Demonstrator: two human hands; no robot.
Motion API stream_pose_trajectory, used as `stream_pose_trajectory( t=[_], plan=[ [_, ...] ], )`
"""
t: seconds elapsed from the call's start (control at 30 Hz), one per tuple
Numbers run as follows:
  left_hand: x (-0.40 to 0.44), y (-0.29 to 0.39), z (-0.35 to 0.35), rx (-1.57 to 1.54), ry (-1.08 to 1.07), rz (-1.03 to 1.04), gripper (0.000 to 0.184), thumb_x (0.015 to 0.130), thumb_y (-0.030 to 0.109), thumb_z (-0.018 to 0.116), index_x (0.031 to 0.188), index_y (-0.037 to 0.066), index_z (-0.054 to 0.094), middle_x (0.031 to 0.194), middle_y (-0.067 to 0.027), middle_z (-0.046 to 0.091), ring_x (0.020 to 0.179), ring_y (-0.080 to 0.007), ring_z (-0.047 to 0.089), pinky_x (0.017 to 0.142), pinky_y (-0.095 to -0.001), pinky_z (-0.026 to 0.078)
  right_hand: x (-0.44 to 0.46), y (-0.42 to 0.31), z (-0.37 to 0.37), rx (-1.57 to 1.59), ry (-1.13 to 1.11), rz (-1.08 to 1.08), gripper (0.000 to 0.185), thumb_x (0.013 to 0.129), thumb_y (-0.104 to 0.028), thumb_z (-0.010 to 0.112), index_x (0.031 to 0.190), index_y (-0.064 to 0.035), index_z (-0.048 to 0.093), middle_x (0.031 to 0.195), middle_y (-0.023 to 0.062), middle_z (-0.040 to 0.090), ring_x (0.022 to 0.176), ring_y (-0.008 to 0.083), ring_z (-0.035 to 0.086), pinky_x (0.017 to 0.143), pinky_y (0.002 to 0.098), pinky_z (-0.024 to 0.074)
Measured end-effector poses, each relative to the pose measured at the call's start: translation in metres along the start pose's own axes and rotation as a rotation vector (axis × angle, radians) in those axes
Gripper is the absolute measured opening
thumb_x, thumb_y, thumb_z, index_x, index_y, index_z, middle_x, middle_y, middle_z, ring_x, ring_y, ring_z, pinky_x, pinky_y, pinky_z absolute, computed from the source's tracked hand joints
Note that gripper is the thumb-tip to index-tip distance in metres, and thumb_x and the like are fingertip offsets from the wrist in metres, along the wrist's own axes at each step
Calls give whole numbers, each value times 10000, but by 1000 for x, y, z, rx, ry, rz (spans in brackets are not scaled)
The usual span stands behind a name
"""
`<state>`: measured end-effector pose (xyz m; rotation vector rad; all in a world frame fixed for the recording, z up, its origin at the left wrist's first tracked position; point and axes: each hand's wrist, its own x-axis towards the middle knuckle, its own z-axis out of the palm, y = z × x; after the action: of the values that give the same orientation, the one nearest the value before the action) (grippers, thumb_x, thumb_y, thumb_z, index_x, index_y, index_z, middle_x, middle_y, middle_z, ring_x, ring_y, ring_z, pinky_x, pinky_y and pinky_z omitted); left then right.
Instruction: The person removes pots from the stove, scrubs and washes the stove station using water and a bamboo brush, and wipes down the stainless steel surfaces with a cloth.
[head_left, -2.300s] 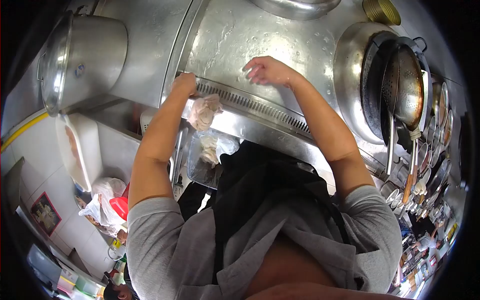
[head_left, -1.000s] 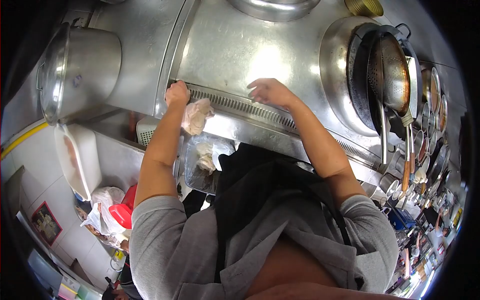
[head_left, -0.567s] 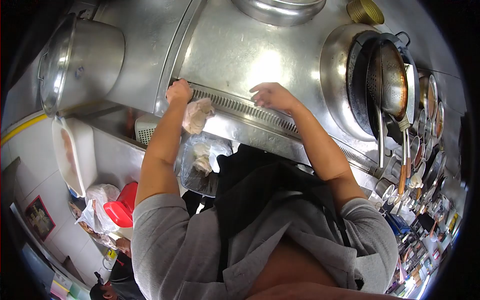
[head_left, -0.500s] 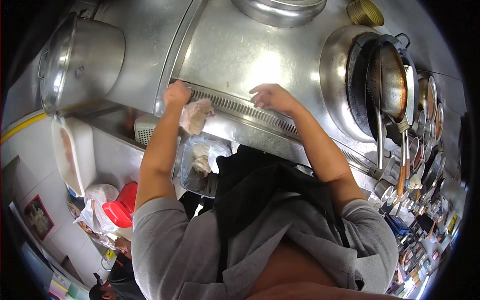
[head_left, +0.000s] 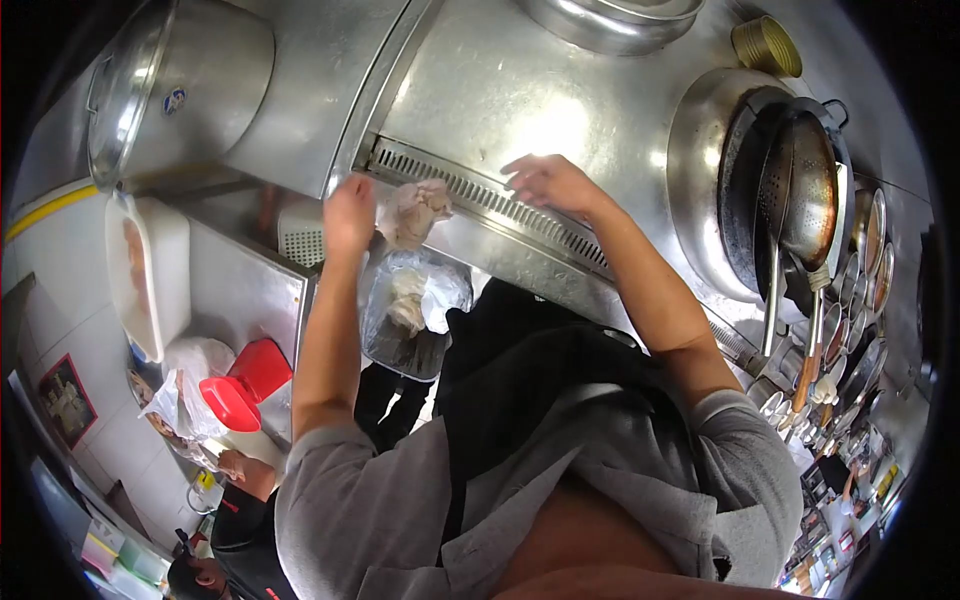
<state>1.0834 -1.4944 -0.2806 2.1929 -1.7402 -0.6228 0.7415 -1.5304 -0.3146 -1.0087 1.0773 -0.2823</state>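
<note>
At the left end of the slotted drain strip (head_left: 490, 202), my left hand (head_left: 350, 212) is closed over the counter's front edge; what it holds, if anything, is hidden. Just right of it, a crumpled pale cloth (head_left: 414, 213) lies on the edge. My right hand (head_left: 548, 184) hovers above the steel counter (head_left: 480, 100) near the strip, fingers apart and nothing in them. Below the edge, a lined bin (head_left: 405, 350) holds a pale crumpled item (head_left: 408, 300) and clear plastic.
A large lidded pot (head_left: 200, 90) stands at the upper left, above a white tub (head_left: 160, 270) and a red plastic object (head_left: 245, 385). A wok with a strainer (head_left: 808, 190) is on the right. Another person (head_left: 245, 530) is at the lower left.
My left hand has drawn back from the drain strip toward the counter's front edge. The view has shifted, and more of the other person shows. My right hand stays over the counter.
</note>
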Motion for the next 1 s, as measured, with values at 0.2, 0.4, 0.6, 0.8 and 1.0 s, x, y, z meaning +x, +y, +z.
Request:
stream_pose_trajectory(
  t=[0.2,0.4,0.6,0.8,1.0],
  plan=[
    [105,-11,97,281,-192,61,163,780,202,673,891,83,662,906,-175,674,886,-352,653,778,-445,512,-14,-7,10,-4,10,-40,308,903,-6,453,1187,-37,571,982,45,656,796,101,605,688,240,488],
    [111,-24,97,352,-208,99,95,797,115,599,856,93,671,892,-182,675,897,-362,652,777,-460,516,-51,9,-19,88,169,-1,294,907,-10,463,1170,-33,590,959,61,660,779,96,610,666,217,485],
    [117,-25,90,486,-283,94,243,917,194,475,995,62,664,958,-235,660,940,-398,640,827,-477,518,-57,5,-40,75,203,-39,293,906,-12,478,1180,-34,581,1006,87,673,822,119,634,703,250,503],
    [66,-23,52,117,-88,143,289,852,163,570,1114,50,612,963,-255,650,947,-396,640,805,-475,515,-9,-63,-136,-27,253,-278,360,876,-10,518,1234,-31,550,979,86,670,855,175,649,735,297,519],
    [-38,39,26,58,-166,369,469,804,186,655,1247,124,514,1187,-219,576,1032,-423,568,861,-460,487,89,-187,-278,-451,894,-332,375,939,-271,502,1271,-100,536,1206,216,577,1045,380,601,899,563,462]
  ],
)
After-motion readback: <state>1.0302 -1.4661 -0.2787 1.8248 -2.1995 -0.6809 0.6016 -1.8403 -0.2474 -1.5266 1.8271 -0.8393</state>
